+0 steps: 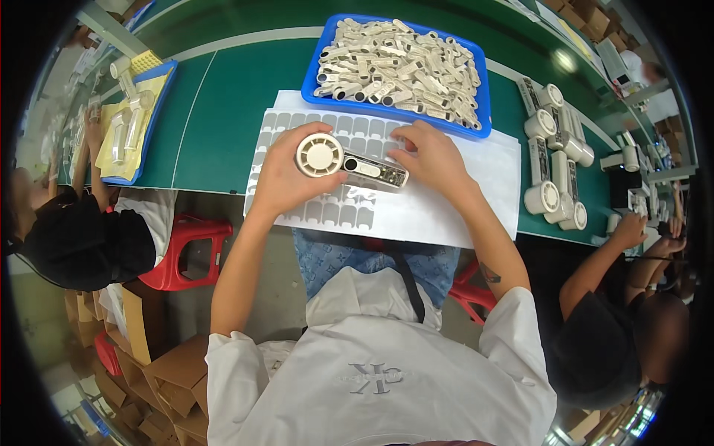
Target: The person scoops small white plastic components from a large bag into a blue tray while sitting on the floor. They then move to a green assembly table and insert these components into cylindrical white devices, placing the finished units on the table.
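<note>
My left hand [284,175] is wrapped round the round, slotted head of a cream handheld fan [320,154]. The fan's handle points to the right, and its upper side shows a dark round spot, a pale oval part and what looks like circuitry. Just beyond the handle is my right hand [435,156], its thumb and forefinger bent but apart, with nothing visible between them. Under both hands lies a sheet of grey rounded stickers [294,121] on white paper [446,227]; some of its stickers are hidden by the fan and my left hand.
A blue tray [487,89] heaped with small cream handle pieces [401,63] stands at the back. More handheld fans [550,197] lie in rows on the right of the green table [216,126]. Another blue tray [165,97] is at left. Co-workers sit on both sides; a red stool [186,256] stands left.
</note>
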Available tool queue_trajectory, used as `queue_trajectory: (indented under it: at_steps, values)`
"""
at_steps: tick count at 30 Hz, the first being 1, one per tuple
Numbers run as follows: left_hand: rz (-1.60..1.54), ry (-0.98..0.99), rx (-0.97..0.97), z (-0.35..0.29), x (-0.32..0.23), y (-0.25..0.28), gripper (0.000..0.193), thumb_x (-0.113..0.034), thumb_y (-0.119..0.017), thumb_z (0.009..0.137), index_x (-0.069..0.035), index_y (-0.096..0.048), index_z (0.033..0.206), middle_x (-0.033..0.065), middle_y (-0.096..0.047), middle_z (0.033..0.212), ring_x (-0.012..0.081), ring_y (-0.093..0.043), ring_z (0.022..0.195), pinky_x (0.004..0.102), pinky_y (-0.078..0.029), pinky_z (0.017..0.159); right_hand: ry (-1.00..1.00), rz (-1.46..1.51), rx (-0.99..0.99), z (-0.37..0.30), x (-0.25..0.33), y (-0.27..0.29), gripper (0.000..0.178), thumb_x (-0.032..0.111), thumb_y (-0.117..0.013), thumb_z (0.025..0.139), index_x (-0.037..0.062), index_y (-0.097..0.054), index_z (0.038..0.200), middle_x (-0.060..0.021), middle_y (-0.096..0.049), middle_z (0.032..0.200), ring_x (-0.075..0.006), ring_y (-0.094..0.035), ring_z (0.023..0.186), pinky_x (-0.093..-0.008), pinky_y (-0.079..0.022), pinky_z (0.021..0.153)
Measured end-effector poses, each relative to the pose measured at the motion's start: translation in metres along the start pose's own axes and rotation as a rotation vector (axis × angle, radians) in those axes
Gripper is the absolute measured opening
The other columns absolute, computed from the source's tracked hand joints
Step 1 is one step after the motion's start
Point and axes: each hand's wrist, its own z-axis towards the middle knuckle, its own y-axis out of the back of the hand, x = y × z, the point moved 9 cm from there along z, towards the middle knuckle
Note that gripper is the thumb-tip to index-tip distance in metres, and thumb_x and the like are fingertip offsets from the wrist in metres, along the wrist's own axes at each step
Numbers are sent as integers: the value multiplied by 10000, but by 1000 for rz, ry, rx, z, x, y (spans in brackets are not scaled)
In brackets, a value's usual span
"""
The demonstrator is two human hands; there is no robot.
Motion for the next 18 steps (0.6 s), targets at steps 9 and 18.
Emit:
queue_trajectory:
  at_steps: [9,18]
  values:
    - [398,-230,5,28,-30,9,560,-130,-837,557,-74,-627,1074,110,-604,1127,295,-535,1106,393,-413,963,-150,103,46,10,-14,-12,172,199,-713,779,68,-653,874,-67,-616,787,-239,-612,728,-376,-476,655]
    - [685,-194,457,40,-29,-77,345,-184,-800,624,-106,-702,946,55,-664,961,235,-579,918,382,-401,808,-112,131,-37,5,-9,-6,140,176,-692,798,80,-649,891,-60,-611,823,-244,-615,727,-371,-478,642]
